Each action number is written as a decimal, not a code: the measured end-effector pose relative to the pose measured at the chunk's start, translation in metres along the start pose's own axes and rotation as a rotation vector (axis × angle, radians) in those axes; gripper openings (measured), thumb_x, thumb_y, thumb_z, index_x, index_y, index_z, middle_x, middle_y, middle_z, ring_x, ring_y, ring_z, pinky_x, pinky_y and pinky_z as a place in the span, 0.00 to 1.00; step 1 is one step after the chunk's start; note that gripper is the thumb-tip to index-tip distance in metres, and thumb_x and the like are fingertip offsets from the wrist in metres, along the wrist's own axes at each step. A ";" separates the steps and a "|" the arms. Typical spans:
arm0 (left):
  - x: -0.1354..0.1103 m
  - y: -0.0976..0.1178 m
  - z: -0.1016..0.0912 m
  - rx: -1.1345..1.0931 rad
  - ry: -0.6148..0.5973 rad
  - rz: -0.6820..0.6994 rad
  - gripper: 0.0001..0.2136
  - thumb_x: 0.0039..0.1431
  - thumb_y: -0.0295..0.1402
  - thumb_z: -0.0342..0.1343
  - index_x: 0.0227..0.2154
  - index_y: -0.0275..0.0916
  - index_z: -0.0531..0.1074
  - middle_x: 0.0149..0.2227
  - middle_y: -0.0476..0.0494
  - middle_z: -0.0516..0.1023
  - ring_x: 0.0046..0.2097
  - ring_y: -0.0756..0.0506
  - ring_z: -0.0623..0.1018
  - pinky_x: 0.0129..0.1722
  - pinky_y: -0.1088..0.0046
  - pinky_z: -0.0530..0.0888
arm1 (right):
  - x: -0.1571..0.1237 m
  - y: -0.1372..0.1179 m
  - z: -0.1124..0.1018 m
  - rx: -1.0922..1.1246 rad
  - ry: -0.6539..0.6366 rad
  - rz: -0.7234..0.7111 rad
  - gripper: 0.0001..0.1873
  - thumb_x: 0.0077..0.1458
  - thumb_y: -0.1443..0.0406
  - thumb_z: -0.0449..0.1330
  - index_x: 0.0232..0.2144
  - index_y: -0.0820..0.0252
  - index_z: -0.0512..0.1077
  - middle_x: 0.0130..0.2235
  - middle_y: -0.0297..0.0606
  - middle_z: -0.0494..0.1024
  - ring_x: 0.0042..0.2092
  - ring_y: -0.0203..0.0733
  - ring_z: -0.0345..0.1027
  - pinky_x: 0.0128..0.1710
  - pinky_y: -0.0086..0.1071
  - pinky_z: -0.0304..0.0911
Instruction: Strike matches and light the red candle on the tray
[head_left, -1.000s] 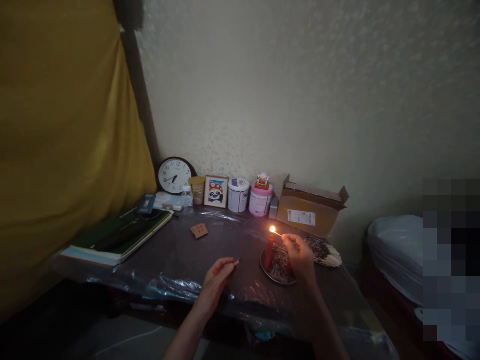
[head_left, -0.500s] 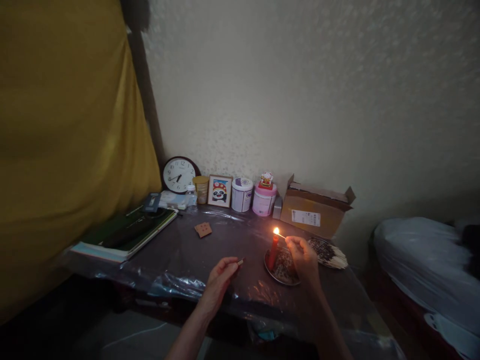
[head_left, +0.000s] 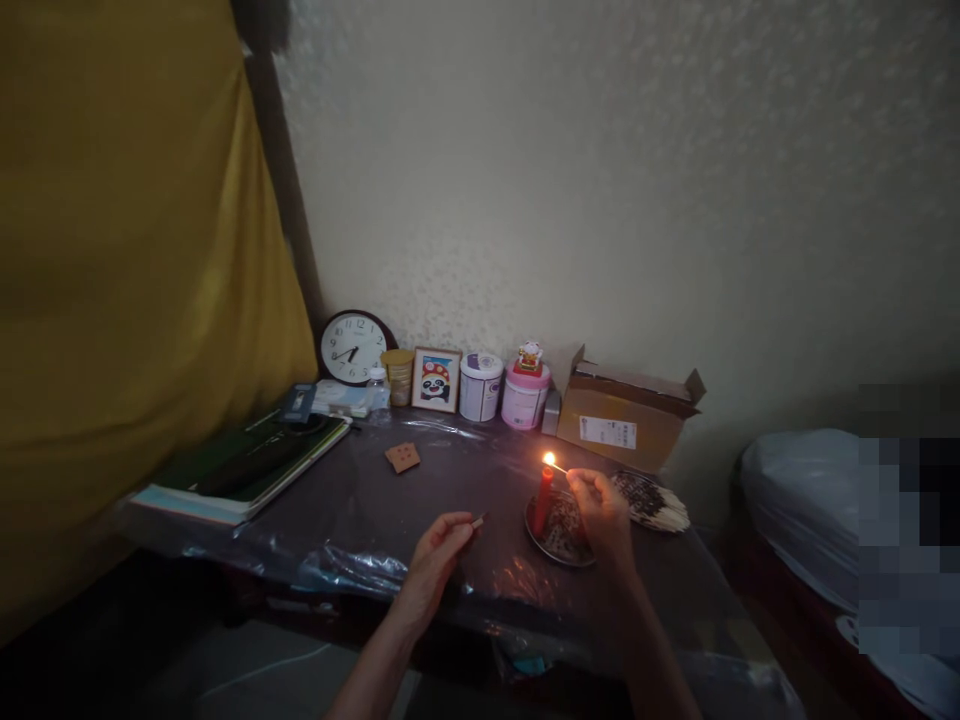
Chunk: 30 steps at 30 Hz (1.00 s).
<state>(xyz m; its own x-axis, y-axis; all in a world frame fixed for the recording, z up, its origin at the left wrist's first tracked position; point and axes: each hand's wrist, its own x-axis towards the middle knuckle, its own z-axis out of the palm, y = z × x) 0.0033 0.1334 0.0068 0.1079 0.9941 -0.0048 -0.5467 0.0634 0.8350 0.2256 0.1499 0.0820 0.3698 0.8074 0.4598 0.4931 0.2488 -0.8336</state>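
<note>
My right hand (head_left: 606, 515) pinches a thin matchstick (head_left: 558, 467). A flame (head_left: 549, 459) burns at its far end, right at the top of an upright red candle (head_left: 543, 505); I cannot tell whether the wick itself is lit. The candle stands on the left side of a round metal plate (head_left: 564, 562), whose surface has dark and pale specks. To the left, my left hand (head_left: 439, 560) is closed over the table, with a small thin piece (head_left: 478, 521) held between thumb and fingers. Its kind is too small to make out.
Right of the plate lies a pile of used matchsticks (head_left: 664, 510). Brown card pieces (head_left: 403, 457) lie left of centre. Along the wall stand a clock (head_left: 354, 347), a panda picture (head_left: 436, 382), tins (head_left: 480, 390) and a cardboard box (head_left: 630, 415). Books (head_left: 247, 465) sit at left.
The view has shifted slightly, so everything sits a little further left and up. Both hands keep their grip, and the flame stays at the candle's top.
</note>
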 end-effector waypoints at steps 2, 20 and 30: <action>0.002 -0.001 -0.001 0.004 0.000 0.001 0.11 0.48 0.36 0.61 0.35 0.38 0.75 0.35 0.44 0.79 0.39 0.47 0.75 0.43 0.72 0.67 | 0.000 0.000 0.000 0.001 -0.002 -0.003 0.15 0.50 0.55 0.55 0.30 0.60 0.73 0.33 0.41 0.78 0.36 0.45 0.71 0.38 0.36 0.63; 0.000 -0.001 -0.001 0.011 0.006 -0.009 0.12 0.47 0.37 0.62 0.35 0.39 0.75 0.36 0.43 0.79 0.39 0.46 0.75 0.43 0.71 0.67 | -0.001 0.002 -0.001 -0.026 -0.008 -0.001 0.16 0.50 0.55 0.54 0.31 0.60 0.73 0.33 0.42 0.78 0.36 0.46 0.71 0.37 0.36 0.64; 0.000 -0.002 -0.002 0.022 0.019 -0.007 0.13 0.45 0.38 0.62 0.34 0.39 0.75 0.36 0.44 0.79 0.40 0.46 0.75 0.43 0.71 0.67 | 0.000 0.005 -0.001 -0.049 -0.022 -0.020 0.15 0.50 0.56 0.54 0.30 0.60 0.73 0.33 0.41 0.78 0.35 0.45 0.71 0.37 0.36 0.64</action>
<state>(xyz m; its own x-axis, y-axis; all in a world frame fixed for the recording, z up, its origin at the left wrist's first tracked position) 0.0032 0.1334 0.0041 0.0957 0.9952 -0.0211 -0.5276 0.0686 0.8467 0.2289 0.1511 0.0777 0.3427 0.8141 0.4688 0.5386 0.2385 -0.8081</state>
